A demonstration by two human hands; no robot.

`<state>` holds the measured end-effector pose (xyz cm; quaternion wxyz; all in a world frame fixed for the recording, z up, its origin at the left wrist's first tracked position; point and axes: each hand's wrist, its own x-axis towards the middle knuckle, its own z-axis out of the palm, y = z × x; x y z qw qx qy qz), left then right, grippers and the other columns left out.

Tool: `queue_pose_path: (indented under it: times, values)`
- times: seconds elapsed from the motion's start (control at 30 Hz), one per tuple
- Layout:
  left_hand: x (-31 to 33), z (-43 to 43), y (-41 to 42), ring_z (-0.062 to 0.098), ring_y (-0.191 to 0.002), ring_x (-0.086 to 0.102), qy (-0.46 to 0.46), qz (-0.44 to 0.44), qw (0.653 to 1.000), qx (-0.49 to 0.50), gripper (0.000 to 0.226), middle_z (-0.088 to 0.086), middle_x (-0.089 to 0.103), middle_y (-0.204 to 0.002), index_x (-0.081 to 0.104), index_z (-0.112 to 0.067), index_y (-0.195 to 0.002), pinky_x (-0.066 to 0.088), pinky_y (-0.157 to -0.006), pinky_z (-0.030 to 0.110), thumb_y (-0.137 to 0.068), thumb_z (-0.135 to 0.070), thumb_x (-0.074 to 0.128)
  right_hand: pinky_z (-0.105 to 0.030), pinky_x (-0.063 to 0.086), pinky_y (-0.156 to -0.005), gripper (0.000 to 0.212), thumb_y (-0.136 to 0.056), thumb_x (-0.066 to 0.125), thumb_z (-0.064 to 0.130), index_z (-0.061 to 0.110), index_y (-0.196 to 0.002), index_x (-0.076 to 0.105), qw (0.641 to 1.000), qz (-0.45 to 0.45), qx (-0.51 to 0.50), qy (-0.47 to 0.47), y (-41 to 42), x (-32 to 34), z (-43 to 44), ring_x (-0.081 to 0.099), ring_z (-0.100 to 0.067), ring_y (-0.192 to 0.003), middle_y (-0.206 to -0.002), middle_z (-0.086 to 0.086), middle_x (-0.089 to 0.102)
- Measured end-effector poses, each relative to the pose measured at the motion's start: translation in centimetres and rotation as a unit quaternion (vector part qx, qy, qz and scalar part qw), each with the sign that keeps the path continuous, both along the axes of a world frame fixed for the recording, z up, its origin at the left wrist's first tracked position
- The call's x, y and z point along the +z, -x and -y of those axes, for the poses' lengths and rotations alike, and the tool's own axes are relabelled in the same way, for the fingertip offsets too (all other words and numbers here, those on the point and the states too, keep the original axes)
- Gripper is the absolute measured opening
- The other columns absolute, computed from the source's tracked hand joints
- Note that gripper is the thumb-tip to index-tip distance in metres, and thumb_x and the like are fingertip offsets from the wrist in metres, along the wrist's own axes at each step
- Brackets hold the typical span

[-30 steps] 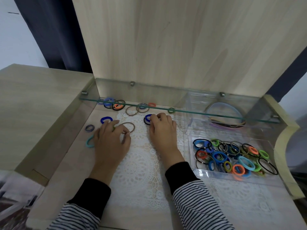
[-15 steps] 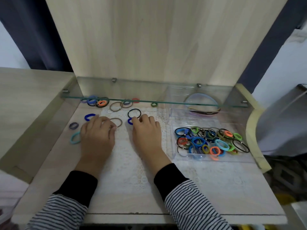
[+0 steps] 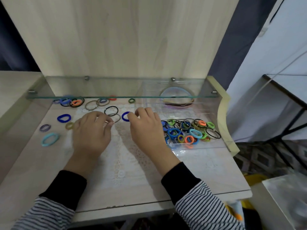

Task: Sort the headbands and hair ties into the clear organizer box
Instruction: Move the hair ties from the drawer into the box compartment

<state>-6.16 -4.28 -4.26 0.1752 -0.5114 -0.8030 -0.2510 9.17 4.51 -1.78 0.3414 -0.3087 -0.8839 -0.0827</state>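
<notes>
My left hand (image 3: 93,131) lies on the lace mat and pinches a thin brown hair tie (image 3: 116,118) between thumb and fingertips. My right hand (image 3: 146,128) has curled fingers, and its fingertips pinch a dark blue hair tie (image 3: 125,116). The clear organizer box (image 3: 201,147) stands to the right. Its front compartment holds several coloured hair ties (image 3: 187,130); its rear compartment holds headbands (image 3: 177,99). Loose ties lie on the left: a blue one (image 3: 64,118), a striped one (image 3: 44,127), a light blue one (image 3: 50,139), an olive one (image 3: 69,125) and a thin black one (image 3: 111,110).
A glass shelf (image 3: 123,97) hangs low over the back of the desk, with more ties (image 3: 71,102) and a green striped tie (image 3: 132,100) under it. A wooden panel rises behind. The desk's front edge (image 3: 126,205) is close to me. A metal frame stands at the right.
Both hands have slid right across the mat, the brown tie and the blue tie moving along with them. My view has swung right and pulled back.
</notes>
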Motion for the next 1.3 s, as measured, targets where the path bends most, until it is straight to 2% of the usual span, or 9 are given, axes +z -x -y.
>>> queue_pose_path:
  times: [0.17, 0.27, 0.43, 0.63, 0.73, 0.83, 1.0, 1.2, 1.3]
  values:
    - [1.5, -2.1, -3.5, 0.026, -0.095, 0.061, -0.052, 0.035, 0.996, -0.069, 0.014, -0.002, 0.063, -0.097, 0.065, -0.024, -0.091, 0.049, -0.079, 0.044, -0.087, -0.031, 0.054, -0.037, 0.039, -0.065, 0.012, -0.077, 0.062, 0.009, 0.015, -0.088, 0.061, 0.999, -0.040, -0.020, -0.024, -3.3, 0.9, -1.7, 0.053, -0.028, -0.081, -0.087, -0.005, 0.060]
    - [2.1, -3.2, -5.2, 0.023, -0.094, 0.060, -0.068, 0.066, 0.987, -0.127, 0.013, -0.004, 0.062, -0.097, 0.065, -0.023, -0.090, 0.047, -0.079, 0.043, -0.088, -0.030, 0.054, -0.037, 0.041, -0.066, 0.011, -0.079, 0.058, 0.010, 0.015, -0.088, 0.063, 0.996, -0.051, -0.067, -0.026, -6.0, 1.4, -3.3, 0.053, -0.028, -0.083, -0.090, -0.004, 0.062]
    - [2.2, -4.3, -8.2, 0.016, -0.095, 0.059, -0.016, 0.077, 0.971, -0.227, 0.007, -0.012, 0.060, -0.096, 0.062, -0.028, -0.088, 0.047, -0.083, 0.042, -0.087, -0.032, 0.056, -0.035, 0.040, -0.067, 0.008, -0.083, 0.058, 0.015, 0.017, -0.090, 0.063, 0.987, -0.031, -0.159, -0.002, -10.5, 1.1, -6.3, 0.053, -0.026, -0.085, -0.091, -0.002, 0.062]
    - [2.2, -5.9, -11.0, 0.009, -0.093, 0.056, 0.019, 0.082, 0.958, -0.274, 0.006, -0.018, 0.059, -0.093, 0.063, -0.031, -0.086, 0.039, -0.084, 0.033, -0.086, -0.034, 0.058, -0.037, 0.039, -0.066, 0.007, -0.075, 0.066, 0.010, 0.011, -0.082, 0.066, 0.941, 0.026, -0.328, 0.082, -13.7, 0.2, -8.4, 0.056, -0.034, -0.080, -0.081, -0.011, 0.066]
    - [2.5, -6.9, -12.2, 0.010, -0.092, 0.057, 0.042, 0.070, 0.952, -0.295, 0.002, -0.019, 0.059, -0.093, 0.063, -0.031, -0.086, 0.037, -0.083, 0.031, -0.085, -0.030, 0.064, -0.037, 0.035, -0.077, 0.020, -0.086, 0.053, 0.013, 0.015, -0.103, 0.063, 0.910, 0.081, -0.375, 0.159, -14.8, 0.5, -9.4, 0.051, -0.033, -0.098, -0.102, -0.010, 0.064]
    - [2.5, -7.6, -13.1, 0.007, -0.096, 0.054, 0.072, 0.064, 0.952, -0.290, 0.003, -0.019, 0.058, -0.096, 0.063, -0.033, -0.086, 0.028, -0.086, 0.028, -0.087, -0.031, 0.066, -0.038, 0.034, -0.085, 0.029, -0.089, 0.047, 0.015, 0.018, -0.115, 0.058, 0.891, 0.107, -0.393, 0.200, -15.4, 1.0, -9.9, 0.045, -0.032, -0.109, -0.112, -0.008, 0.061]
    - [2.6, -8.3, -13.8, 0.007, -0.107, 0.051, 0.108, 0.064, 0.951, -0.283, 0.003, -0.019, 0.059, -0.104, 0.066, -0.035, -0.090, 0.020, -0.090, 0.025, -0.089, -0.035, 0.062, -0.040, 0.035, -0.088, 0.030, -0.090, 0.047, 0.016, 0.020, -0.118, 0.056, 0.884, 0.148, -0.384, 0.221, -15.4, 1.2, -10.4, 0.043, -0.031, -0.112, -0.116, -0.008, 0.059]
    - [2.6, -8.4, -13.8, 0.004, -0.113, 0.049, 0.133, 0.057, 0.947, -0.286, 0.009, -0.021, 0.057, -0.113, 0.068, -0.038, -0.095, 0.016, -0.090, 0.024, -0.090, -0.040, 0.061, -0.039, 0.035, -0.089, 0.028, -0.091, 0.047, 0.018, 0.020, -0.117, 0.057, 0.885, 0.140, -0.378, 0.232, -15.5, 1.3, -10.2, 0.042, -0.030, -0.113, -0.116, -0.007, 0.060]
    - [2.3, -8.2, -13.3, 0.004, -0.111, 0.052, 0.097, 0.071, 0.952, -0.281, 0.015, -0.020, 0.055, -0.119, 0.069, -0.039, -0.099, 0.020, -0.092, 0.025, -0.090, -0.044, 0.059, -0.039, 0.036, -0.087, 0.028, -0.092, 0.044, 0.023, 0.020, -0.116, 0.057, 0.893, 0.096, -0.377, 0.226, -15.4, 1.6, -9.9, 0.044, -0.031, -0.110, -0.114, -0.008, 0.061]
